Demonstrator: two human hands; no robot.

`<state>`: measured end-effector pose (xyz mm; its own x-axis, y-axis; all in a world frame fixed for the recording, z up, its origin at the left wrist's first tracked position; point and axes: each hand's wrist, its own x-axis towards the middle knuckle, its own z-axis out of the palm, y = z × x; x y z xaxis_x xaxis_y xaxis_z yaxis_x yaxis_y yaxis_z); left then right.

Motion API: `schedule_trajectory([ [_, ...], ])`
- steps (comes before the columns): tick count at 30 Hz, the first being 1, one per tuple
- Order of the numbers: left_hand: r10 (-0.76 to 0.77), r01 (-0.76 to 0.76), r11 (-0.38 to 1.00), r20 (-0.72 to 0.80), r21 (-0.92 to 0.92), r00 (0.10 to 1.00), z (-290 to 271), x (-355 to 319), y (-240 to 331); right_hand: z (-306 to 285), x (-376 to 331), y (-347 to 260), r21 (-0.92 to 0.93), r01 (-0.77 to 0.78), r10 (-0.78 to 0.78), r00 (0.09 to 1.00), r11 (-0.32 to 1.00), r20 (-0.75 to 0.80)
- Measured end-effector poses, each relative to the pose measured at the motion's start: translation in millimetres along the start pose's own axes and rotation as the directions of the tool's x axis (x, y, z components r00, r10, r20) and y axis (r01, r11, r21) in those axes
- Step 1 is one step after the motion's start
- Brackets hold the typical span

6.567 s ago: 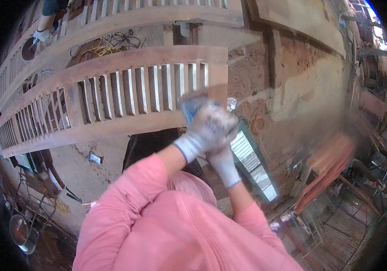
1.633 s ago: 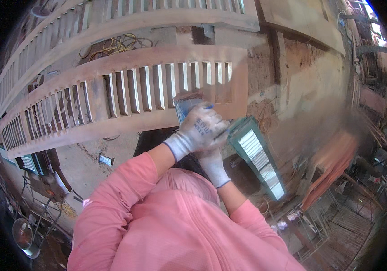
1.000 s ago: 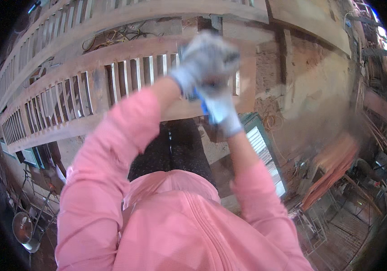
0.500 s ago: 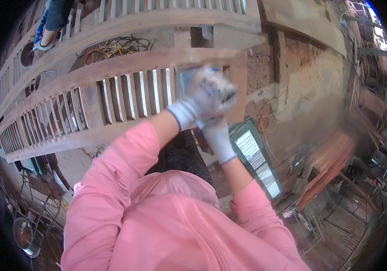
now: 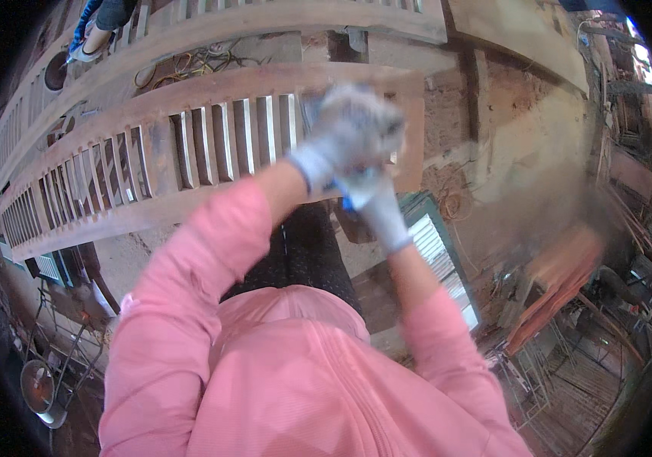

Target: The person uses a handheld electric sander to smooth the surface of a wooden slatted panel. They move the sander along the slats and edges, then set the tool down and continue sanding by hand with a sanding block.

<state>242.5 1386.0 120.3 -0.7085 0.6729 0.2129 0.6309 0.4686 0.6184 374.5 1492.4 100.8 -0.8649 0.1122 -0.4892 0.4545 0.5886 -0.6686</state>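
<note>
My left hand (image 5: pixel 356 129), in a pale work glove, is over the right end of a long wooden slatted panel (image 5: pixel 116 209). It is curled but blurred by motion, and whatever it may hold cannot be made out. Close below it, at the panel's near edge, my gloved right hand (image 5: pixel 372 202) appears closed. A patch of blue shows beside its fingers, too smeared to name. The left hand partly covers the right fingers. Light wooden slats run across the panel in groups between its two long rails.
Beyond lies a second slatted panel (image 5: pixel 280 21), with a tangle of cords (image 5: pixel 196 65) between the two. A person's foot (image 5: pixel 90 47) is at the far left. To the right are a green-framed louvered piece (image 5: pixel 436 244) and reddish boards (image 5: pixel 558 293). A fan (image 5: pixel 38 385) stands lower left.
Both hands remain close together over the panel's right end, with the right hand slightly lower and further right. The panel appears a little higher in view.
</note>
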Motion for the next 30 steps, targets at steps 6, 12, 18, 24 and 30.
schedule_trajectory([
  [6, 0.059, -0.056, 0.983, 0.008, -0.176, 0.998, 18, -94, 80, 51, -136, 71, -0.428, 0.095, -0.107, 0.994, 0.899, -0.005],
  [12, 0.074, -0.088, 0.985, -0.097, -0.146, 0.993, 16, -49, 35, 25, -71, 25, -0.031, -0.237, 0.235, 0.971, 0.971, -0.053],
  [18, 0.044, -0.041, 0.999, -0.122, 0.019, 0.992, -3, 47, -21, -13, 55, 6, 0.344, 0.181, -0.141, 0.980, 0.921, -0.137],
  [24, 0.063, -0.065, 0.998, -0.132, -0.015, 0.989, 13, 31, -2, -25, 27, 12, -0.035, -0.116, 0.118, 0.991, 0.993, 0.061],
  [30, 0.049, -0.055, 0.978, -0.034, -0.201, 0.998, 41, -86, 97, 28, -146, 80, -0.111, -0.112, 0.112, 0.994, 0.987, -0.003],
])
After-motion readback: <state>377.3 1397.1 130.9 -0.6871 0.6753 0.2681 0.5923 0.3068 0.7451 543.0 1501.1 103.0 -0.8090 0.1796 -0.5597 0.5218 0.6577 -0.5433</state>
